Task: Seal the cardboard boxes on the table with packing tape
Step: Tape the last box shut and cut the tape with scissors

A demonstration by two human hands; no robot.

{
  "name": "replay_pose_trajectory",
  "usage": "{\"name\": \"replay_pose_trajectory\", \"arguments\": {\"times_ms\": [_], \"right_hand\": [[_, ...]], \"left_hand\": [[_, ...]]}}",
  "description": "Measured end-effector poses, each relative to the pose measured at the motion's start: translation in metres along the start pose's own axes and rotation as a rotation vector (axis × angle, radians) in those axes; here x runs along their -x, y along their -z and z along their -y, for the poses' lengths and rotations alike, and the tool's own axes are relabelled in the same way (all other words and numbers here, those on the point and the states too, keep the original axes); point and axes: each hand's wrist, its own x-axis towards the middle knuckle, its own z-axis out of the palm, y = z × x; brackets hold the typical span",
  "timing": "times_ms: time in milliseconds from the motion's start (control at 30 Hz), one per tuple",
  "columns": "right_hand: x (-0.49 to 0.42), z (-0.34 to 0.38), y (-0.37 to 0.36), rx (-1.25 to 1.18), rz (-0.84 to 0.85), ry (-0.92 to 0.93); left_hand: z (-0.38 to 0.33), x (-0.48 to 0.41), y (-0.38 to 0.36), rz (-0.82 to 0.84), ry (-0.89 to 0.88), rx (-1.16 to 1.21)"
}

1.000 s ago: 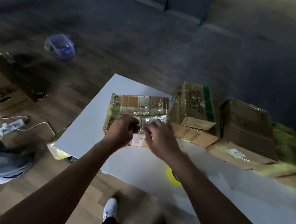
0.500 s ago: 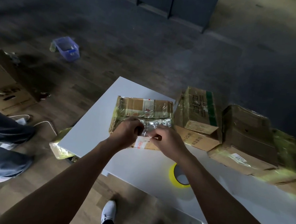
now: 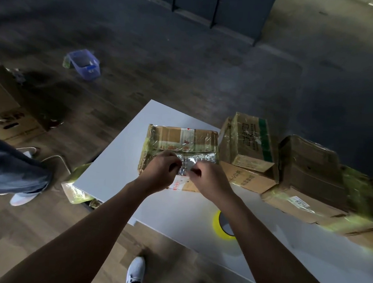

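A flat cardboard box (image 3: 181,138), wrapped in shiny clear tape, lies on the white table (image 3: 117,169) in front of me. My left hand (image 3: 160,172) and my right hand (image 3: 209,179) sit side by side on its near half, fingers curled, each pinching the crinkled tape strip (image 3: 187,166) that runs across the box top. A yellow roll of packing tape (image 3: 223,225) lies on the table near my right forearm, which partly hides it.
Several taped cardboard boxes (image 3: 247,145) are stacked along the table's right side. Another person's leg and white shoe (image 3: 20,197) stand at the left. A blue plastic tub (image 3: 84,64) and large cartons (image 3: 4,115) sit on the floor.
Both hands stay on the box, working the tape strip; my fingertips have drawn closer together at its middle. The person at the left has stepped nearer.
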Motion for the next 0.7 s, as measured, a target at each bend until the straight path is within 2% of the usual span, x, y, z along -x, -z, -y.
{"name": "replay_pose_trajectory", "arguments": {"times_ms": [400, 533, 700], "right_hand": [[-0.012, 0.016, 0.004, 0.042, 0.189, -0.231], [-0.011, 0.016, 0.002, 0.069, 0.219, -0.187], [0.005, 0.0, 0.001, -0.077, 0.16, -0.006]], "left_hand": [[0.0, 0.001, -0.006, -0.036, 0.0, -0.016], [0.0, 0.0, -0.004, -0.018, -0.001, -0.014], [-0.001, -0.002, -0.004, -0.004, -0.027, -0.021]]}}
